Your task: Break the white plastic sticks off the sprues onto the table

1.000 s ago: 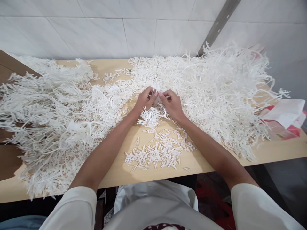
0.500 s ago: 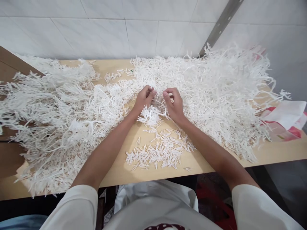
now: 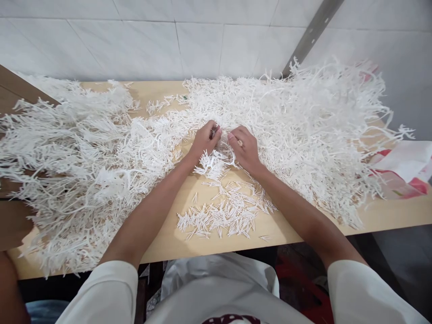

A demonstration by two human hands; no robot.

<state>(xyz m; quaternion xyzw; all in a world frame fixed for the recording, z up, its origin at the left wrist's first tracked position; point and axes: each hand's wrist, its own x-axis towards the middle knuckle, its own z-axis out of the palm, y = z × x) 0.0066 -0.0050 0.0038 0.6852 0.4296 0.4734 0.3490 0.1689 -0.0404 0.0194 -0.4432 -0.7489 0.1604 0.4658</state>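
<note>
My left hand (image 3: 206, 138) is closed in a pinch, thumb against forefinger, on a thin white branched sprig that looks like plastic. Close beside it, my right hand (image 3: 245, 148) has its fingers curled in, with small white pieces (image 3: 240, 143) showing between them. A white branched cluster (image 3: 213, 164) lies on the table just below the two hands. Nearer to me is a loose heap of short white sticks (image 3: 226, 216). What exactly lies between the fingertips is partly hidden.
Tangled white sprigs cover the wooden table (image 3: 283, 229) in a left pile (image 3: 91, 162) and a right pile (image 3: 303, 130). A red and white plastic bag (image 3: 401, 171) sits at the right end. A tiled wall (image 3: 145, 49) stands behind. Another person's bare limb (image 3: 10, 292) shows lower left.
My right hand's fingers have curled in further, and small white pieces now show in them. My left hand has hardly moved. Another person's limb has appeared at lower left.
</note>
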